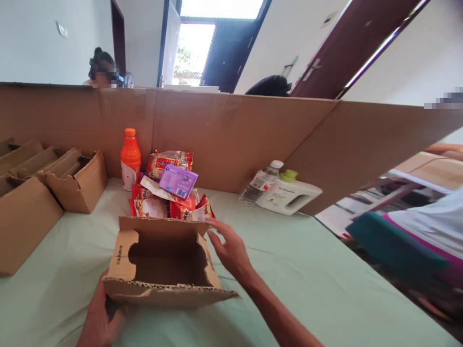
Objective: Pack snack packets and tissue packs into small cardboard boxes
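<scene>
Cardboard box (170, 296) at near centre, on the pale green cloth (289, 270), open top up, near and far flaps folded outward. Long axis runs left to right. Key relation: box sits between the two hands, on a diagonal; left hand (103, 311) at its near left corner, right hand (229, 243) at its far right corner. Red packets (150, 208) lie just beyond the far flap, with a purple packet (178, 181) on top of the heap; right hand is the nearer one to them.

Left hand pose: forearm comes in from the near edge, fingers go out of sight behind the corner, thumb blurred and pointing right. Can't tell if it's closed on the cardboard. Right hand pose: forearm slants in from near right, palm toward the box, fingers reaching left and far, thumb apart from them. No closed pinch visible; fingertip contact with the flap unclear.

Far left of box: orange bottle (130, 159), upright. Far right: clear bottle (261, 184), tilted, beside white jug (285, 197). More cardboard boxes (85, 188) at left.
</scene>
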`<action>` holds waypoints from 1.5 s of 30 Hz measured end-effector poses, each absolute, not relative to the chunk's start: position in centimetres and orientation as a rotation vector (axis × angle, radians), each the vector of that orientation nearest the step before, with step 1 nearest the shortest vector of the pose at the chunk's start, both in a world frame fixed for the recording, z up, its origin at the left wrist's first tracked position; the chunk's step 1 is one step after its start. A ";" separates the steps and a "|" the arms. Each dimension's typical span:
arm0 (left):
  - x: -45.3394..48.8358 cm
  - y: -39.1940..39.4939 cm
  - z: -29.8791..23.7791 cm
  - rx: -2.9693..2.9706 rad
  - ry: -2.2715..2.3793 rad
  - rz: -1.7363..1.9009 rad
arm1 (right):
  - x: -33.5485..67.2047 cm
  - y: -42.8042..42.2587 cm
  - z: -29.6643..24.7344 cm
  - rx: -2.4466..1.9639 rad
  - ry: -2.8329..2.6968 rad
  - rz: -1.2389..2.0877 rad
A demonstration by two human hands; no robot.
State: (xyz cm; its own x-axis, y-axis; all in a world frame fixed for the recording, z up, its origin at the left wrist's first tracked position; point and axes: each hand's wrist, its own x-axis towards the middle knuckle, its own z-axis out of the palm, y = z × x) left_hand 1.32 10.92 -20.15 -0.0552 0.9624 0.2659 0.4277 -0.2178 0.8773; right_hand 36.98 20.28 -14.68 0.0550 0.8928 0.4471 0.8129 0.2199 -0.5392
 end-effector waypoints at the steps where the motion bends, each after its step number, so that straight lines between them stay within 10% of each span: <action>1: 1.2 11.0 -20.2 1.668 1.475 1.248 | 37.3 22.2 -14.1 -1.609 -1.829 0.041; 12: 0.3 11.4 -20.6 1.654 1.477 1.241 | 40.7 19.5 -9.7 -1.783 -2.064 0.008; 32: 0.8 12.4 -18.2 1.615 1.436 1.214 | 45.8 15.3 -11.8 -1.873 -1.604 1.201; 45: 0.7 12.5 -18.9 1.539 1.385 1.247 | 45.1 14.5 -12.2 -1.937 -1.600 1.085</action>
State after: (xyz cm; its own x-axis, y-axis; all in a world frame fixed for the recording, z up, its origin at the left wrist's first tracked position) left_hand 0.68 12.55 -18.89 -0.0397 0.9800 0.1950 0.2961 -0.1749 0.9390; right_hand 45.09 14.51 -12.24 0.0423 0.9503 -0.3084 0.6377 -0.2633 -0.7239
